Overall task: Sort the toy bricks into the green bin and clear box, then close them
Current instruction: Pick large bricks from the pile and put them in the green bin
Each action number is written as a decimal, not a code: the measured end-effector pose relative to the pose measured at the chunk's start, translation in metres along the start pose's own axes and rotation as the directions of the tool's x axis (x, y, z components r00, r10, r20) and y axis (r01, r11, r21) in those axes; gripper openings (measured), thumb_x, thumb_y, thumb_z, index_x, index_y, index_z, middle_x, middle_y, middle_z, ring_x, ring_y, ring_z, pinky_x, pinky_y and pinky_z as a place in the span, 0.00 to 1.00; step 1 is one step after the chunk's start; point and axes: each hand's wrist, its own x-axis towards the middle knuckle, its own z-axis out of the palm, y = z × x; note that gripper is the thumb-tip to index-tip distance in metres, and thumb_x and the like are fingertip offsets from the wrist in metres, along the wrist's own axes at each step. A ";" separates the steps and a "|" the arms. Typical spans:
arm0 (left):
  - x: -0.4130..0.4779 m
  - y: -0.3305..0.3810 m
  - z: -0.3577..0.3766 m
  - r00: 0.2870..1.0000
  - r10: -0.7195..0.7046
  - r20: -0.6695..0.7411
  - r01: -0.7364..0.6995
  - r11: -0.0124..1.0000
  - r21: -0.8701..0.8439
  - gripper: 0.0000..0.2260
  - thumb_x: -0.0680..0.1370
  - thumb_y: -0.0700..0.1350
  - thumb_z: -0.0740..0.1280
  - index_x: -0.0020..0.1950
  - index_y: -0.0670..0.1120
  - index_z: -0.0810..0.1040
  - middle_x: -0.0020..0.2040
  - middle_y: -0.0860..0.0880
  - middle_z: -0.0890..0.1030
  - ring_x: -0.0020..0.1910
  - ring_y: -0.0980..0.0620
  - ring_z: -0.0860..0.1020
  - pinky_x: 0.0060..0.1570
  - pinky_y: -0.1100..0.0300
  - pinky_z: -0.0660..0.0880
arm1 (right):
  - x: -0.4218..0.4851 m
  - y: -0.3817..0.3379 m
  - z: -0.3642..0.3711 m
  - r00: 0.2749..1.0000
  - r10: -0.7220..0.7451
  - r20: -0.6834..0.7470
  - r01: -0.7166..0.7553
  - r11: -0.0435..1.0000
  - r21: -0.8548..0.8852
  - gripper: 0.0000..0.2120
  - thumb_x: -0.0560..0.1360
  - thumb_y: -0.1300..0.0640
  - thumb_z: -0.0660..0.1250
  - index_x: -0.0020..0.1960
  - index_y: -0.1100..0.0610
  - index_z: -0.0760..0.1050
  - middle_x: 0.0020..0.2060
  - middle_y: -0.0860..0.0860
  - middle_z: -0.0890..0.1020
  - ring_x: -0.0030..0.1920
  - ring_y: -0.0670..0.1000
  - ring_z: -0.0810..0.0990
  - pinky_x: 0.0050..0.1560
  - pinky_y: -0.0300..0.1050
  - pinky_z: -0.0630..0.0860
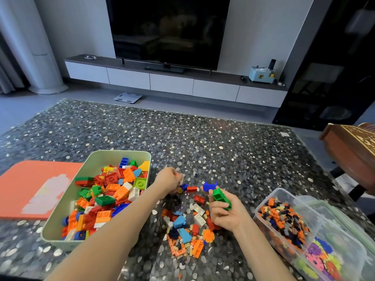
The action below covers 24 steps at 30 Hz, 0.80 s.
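Bin [121,153] lies at nine o'clock from the right hand [225,217], which grips a green brick [220,196], while the nearer left hand [169,180] pinches a small piece [181,177].

White wall [259,27] behind a large dark television [168,31], which stands on a floating white cabinet [172,82] with a dark top. Grey floor [30,104]; scale [127,97] below the cabinet. Tall black glazed unit [328,78] at right. Desk [182,138] surface pebble-patterned.
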 end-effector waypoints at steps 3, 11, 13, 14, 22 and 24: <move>-0.015 0.008 -0.011 0.963 -0.132 0.236 0.228 0.865 -0.448 0.11 0.80 0.42 0.61 0.39 0.42 0.69 0.28 0.46 0.72 0.25 0.53 0.71 0.24 0.65 0.68 | 0.000 0.005 0.009 1.000 -0.021 0.017 0.021 1.000 0.011 0.14 0.70 0.57 0.67 0.41 0.70 0.78 0.33 0.51 0.74 0.16 0.43 0.65 0.12 0.33 0.57; -0.050 -0.002 -0.063 0.915 -0.114 0.388 0.388 0.517 -0.763 0.11 0.79 0.43 0.63 0.39 0.41 0.71 0.29 0.47 0.72 0.26 0.55 0.71 0.19 0.68 0.67 | 0.000 0.036 0.063 0.971 -0.236 -0.026 0.212 0.913 -0.347 0.15 0.79 0.55 0.62 0.58 0.66 0.72 0.38 0.62 0.82 0.22 0.47 0.70 0.17 0.34 0.65; -0.056 -0.014 -0.084 0.963 -0.106 0.249 0.260 0.624 -0.737 0.10 0.80 0.41 0.62 0.39 0.41 0.72 0.28 0.47 0.73 0.24 0.54 0.72 0.20 0.67 0.68 | 0.004 0.053 0.087 0.958 -0.286 0.000 0.239 0.799 -0.552 0.11 0.79 0.55 0.63 0.55 0.63 0.72 0.42 0.62 0.80 0.26 0.49 0.71 0.18 0.34 0.65; -0.058 -0.020 -0.092 0.979 -0.110 0.170 0.198 0.681 -0.705 0.10 0.80 0.39 0.61 0.38 0.41 0.71 0.27 0.46 0.73 0.22 0.55 0.72 0.21 0.67 0.69 | 0.007 0.062 0.099 0.952 -0.306 0.026 0.249 0.721 -0.647 0.09 0.79 0.55 0.63 0.52 0.61 0.72 0.40 0.60 0.79 0.27 0.49 0.71 0.19 0.35 0.65; -0.056 -0.059 -0.139 0.947 -0.133 -0.293 0.079 0.979 -0.190 0.09 0.76 0.33 0.61 0.38 0.41 0.77 0.30 0.44 0.74 0.27 0.51 0.71 0.26 0.64 0.70 | 0.054 0.118 0.161 0.918 -0.332 0.215 0.319 0.302 -0.898 0.05 0.78 0.65 0.62 0.46 0.58 0.75 0.36 0.53 0.76 0.39 0.51 0.76 0.40 0.44 0.75; -0.055 -0.059 -0.144 0.949 -0.126 -0.288 0.082 0.984 -0.161 0.10 0.76 0.32 0.59 0.46 0.40 0.80 0.36 0.43 0.78 0.32 0.51 0.77 0.36 0.58 0.75 | 0.053 0.120 0.164 0.922 -0.327 0.206 0.303 0.282 -0.910 0.09 0.78 0.65 0.60 0.55 0.66 0.76 0.47 0.62 0.79 0.52 0.58 0.79 0.52 0.50 0.76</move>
